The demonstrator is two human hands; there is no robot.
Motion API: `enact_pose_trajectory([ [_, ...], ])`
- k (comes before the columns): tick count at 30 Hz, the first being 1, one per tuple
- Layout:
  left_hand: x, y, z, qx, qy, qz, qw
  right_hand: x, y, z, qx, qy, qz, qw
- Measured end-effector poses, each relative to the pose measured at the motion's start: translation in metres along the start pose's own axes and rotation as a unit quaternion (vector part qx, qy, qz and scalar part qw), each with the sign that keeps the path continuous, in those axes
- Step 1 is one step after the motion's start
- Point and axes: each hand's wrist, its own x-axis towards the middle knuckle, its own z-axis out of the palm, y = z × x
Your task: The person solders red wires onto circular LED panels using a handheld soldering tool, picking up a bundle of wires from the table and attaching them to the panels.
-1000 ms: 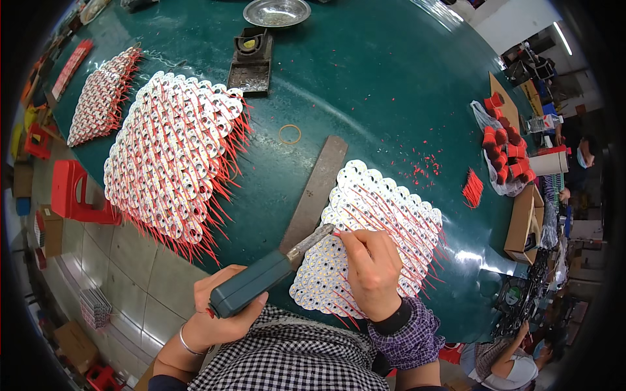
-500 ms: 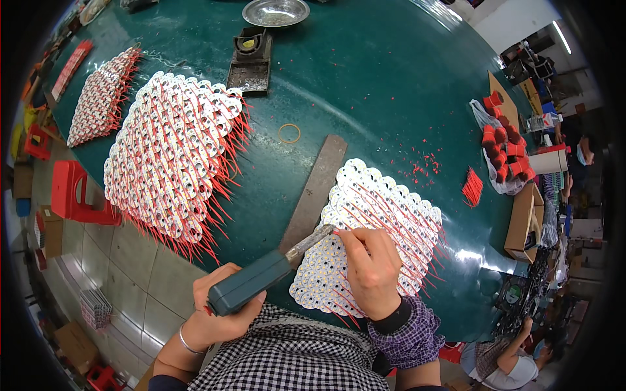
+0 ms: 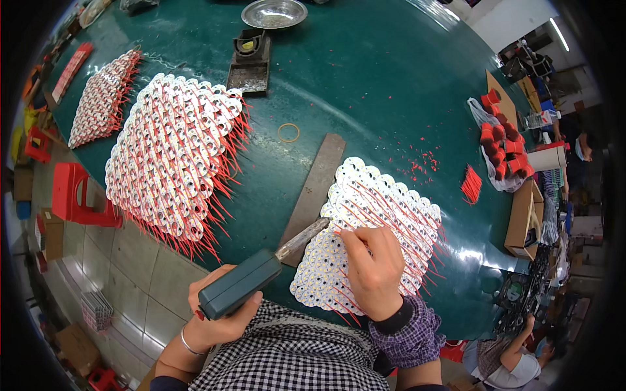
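Note:
My left hand (image 3: 218, 320) is wrapped round the dark green body of a soldering gun (image 3: 240, 285). The gun's metal tip reaches over a panel of round white LED boards (image 3: 313, 287), just left of my right fingertips. My right hand (image 3: 375, 270) hangs over the panel with thumb and forefinger pinched together. A short red wire (image 3: 338, 232) end shows at that pinch; the rest of it is hidden. Rows of red wires lie slantwise across the panel's right part. A flat metal bar (image 3: 316, 182) lies along the panel's left side, partly behind the tip.
Larger wired board panels (image 3: 173, 156) lie at left. A soldering stand (image 3: 249, 75) and a metal bowl (image 3: 274, 13) sit at the back. Right of the panel are cut red wires (image 3: 471, 185), red bundles (image 3: 505, 143) in a bag, and a cardboard box (image 3: 523, 221). A person works at far right.
The soldering gun has shifted slightly left, and its tip has drawn a little away from my right fingertips. My right hand stays nearly in place, still pinched.

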Motion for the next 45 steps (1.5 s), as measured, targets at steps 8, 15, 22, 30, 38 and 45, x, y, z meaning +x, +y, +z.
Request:
enact_pose_trajectory([
  [8,-0.006,0.0,-0.004,0.023,-0.017,0.001,1.0,-0.012,-0.005,-0.006,-0.003,-0.017,0.004,1.0],
  [15,-0.001,0.0,0.001,0.032,-0.01,0.076,0.997,-0.019,-0.002,0.001,0.004,0.0,0.005,1.0],
  [22,-0.003,0.0,0.003,0.048,-0.028,0.088,0.995,-0.019,-0.006,0.0,-0.027,-0.007,0.0,1.0],
  [30,-0.002,0.003,0.004,0.042,-0.032,0.086,0.995,-0.021,-0.006,0.0,-0.024,0.003,0.005,1.0],
  [38,-0.003,0.002,0.006,0.024,-0.03,0.053,0.998,-0.021,-0.005,0.0,-0.013,0.0,0.008,1.0],
  [45,-0.002,0.001,0.006,0.025,-0.035,0.044,0.998,-0.021,-0.005,0.0,-0.015,-0.001,0.007,1.0],
])
